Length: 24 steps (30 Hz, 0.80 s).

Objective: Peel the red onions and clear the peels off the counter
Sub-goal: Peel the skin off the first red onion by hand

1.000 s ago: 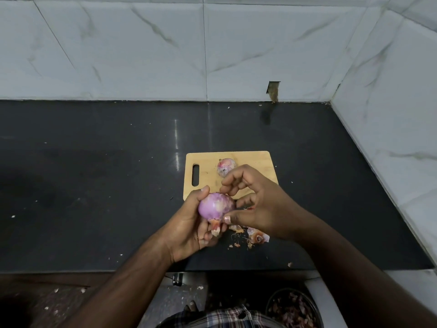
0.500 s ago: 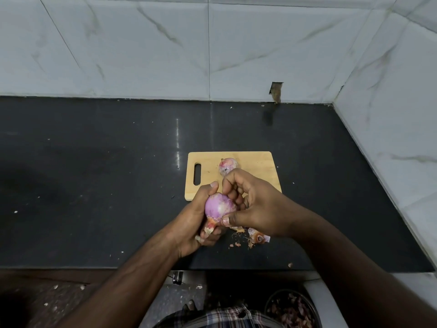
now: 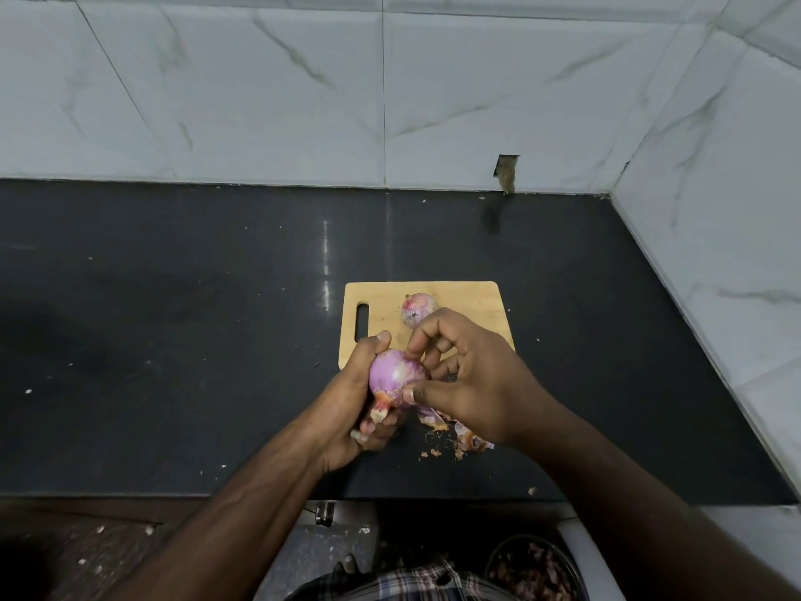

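My left hand (image 3: 351, 405) grips a purple red onion (image 3: 394, 377) from below and the side, above the counter's front part. A strip of orange skin (image 3: 381, 407) hangs from the onion's lower end. My right hand (image 3: 468, 379) holds the onion's right side, thumb and fingertips pinching at its surface. A second red onion (image 3: 418, 308) lies on the wooden cutting board (image 3: 468, 305), partly behind my right fingers. Loose peels (image 3: 466, 438) lie on the black counter (image 3: 173, 340) under my right hand.
Small peel scraps (image 3: 532, 491) dot the counter near its front edge. A round bowl of peel scraps (image 3: 537, 566) sits below the counter at bottom right. White marble-look tile walls close the back and right sides.
The onion has been turned in my hands and held slightly higher. My right fingers shifted over its top and side, and the skin strip now hangs lower by my left palm.
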Motion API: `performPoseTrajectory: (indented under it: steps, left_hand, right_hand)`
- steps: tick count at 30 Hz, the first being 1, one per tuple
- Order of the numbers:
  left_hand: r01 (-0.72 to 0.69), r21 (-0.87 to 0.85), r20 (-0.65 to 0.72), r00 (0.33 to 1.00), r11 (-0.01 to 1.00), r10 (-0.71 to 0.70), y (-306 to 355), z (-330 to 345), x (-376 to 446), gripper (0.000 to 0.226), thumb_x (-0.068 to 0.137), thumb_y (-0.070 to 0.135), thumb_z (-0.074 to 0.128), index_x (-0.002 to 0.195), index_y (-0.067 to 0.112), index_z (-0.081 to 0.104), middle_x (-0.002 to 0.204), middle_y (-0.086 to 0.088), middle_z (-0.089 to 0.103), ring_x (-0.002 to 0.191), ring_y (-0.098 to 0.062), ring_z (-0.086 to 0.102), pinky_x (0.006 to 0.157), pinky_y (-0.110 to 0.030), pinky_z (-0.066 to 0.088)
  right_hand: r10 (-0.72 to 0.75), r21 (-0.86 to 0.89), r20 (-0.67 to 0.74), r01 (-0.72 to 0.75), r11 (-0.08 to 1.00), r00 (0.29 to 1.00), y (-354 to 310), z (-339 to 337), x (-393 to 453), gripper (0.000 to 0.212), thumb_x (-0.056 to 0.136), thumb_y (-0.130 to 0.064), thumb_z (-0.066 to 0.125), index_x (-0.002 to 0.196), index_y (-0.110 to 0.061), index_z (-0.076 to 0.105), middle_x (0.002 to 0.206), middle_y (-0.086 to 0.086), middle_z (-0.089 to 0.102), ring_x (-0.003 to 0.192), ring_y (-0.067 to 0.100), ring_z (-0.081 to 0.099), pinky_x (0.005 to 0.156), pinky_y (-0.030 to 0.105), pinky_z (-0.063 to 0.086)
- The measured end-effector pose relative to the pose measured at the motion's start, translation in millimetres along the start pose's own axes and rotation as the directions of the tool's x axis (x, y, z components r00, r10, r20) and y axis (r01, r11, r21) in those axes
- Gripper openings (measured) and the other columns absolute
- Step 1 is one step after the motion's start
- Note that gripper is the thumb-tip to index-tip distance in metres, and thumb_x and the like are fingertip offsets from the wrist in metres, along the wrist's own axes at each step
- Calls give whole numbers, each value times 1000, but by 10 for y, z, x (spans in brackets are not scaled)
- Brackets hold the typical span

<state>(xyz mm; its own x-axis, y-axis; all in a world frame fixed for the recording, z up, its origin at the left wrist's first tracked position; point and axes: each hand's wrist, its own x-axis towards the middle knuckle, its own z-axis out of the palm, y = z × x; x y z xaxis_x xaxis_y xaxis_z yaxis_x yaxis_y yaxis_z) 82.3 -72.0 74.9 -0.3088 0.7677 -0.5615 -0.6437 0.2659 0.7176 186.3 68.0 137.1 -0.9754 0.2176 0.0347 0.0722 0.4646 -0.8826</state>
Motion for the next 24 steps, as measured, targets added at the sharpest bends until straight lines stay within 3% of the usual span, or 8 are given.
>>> performPoseTrajectory:
  steps: [6, 9, 14, 20, 24]
  left_hand:
    - [29, 35, -4, 1000, 999, -29, -49, 15, 30, 68, 82, 77, 46, 64, 12, 58, 53, -6, 36, 34, -8, 21, 41, -18, 7]
    - [43, 29, -2, 999, 999, -43, -43, 21, 29, 68, 82, 76, 44, 62, 12, 58, 52, -5, 37, 34, -8, 22, 41, -19, 6]
    - [69, 7, 19, 997, 998, -70, -18, -24, 23, 68, 76, 78, 51, 63, 11, 58, 50, -3, 39, 32, -7, 24, 37, -16, 9]
    - [87, 0, 56, 995, 996, -87, 6, -13, 17, 67, 75, 76, 51, 64, 10, 61, 49, -4, 40, 31, -6, 26, 39, -17, 8]
    - [102, -17, 73, 992, 995, -100, -13, -20, 25, 68, 77, 76, 49, 62, 10, 59, 49, -3, 41, 31, -6, 27, 39, -17, 8]
  right_hand:
    - [18, -73, 158, -7, 997, 987, 28, -59, 42, 41, 75, -11, 80, 92, -35, 51, 83, -14, 55, 69, 2, 49, 65, 25, 48]
    - [22, -122, 155, -3, 993, 988, 32, -61, 45, 37, 77, -11, 78, 93, -32, 51, 84, -11, 55, 72, 1, 50, 66, 22, 48]
    - [-20, -5, 88, 20, 1000, 996, 20, -74, 23, 38, 74, -7, 82, 93, -24, 54, 91, -3, 58, 75, 15, 61, 65, 27, 57]
    - [-27, -91, 135, 40, 995, 990, 18, -94, 26, 36, 76, -6, 79, 91, -28, 54, 81, -8, 58, 71, 1, 52, 65, 19, 47]
    - [-13, 5, 129, 13, 1000, 992, 31, -129, 33, 31, 79, -4, 78, 91, -23, 56, 83, -4, 61, 67, 0, 55, 62, 19, 46]
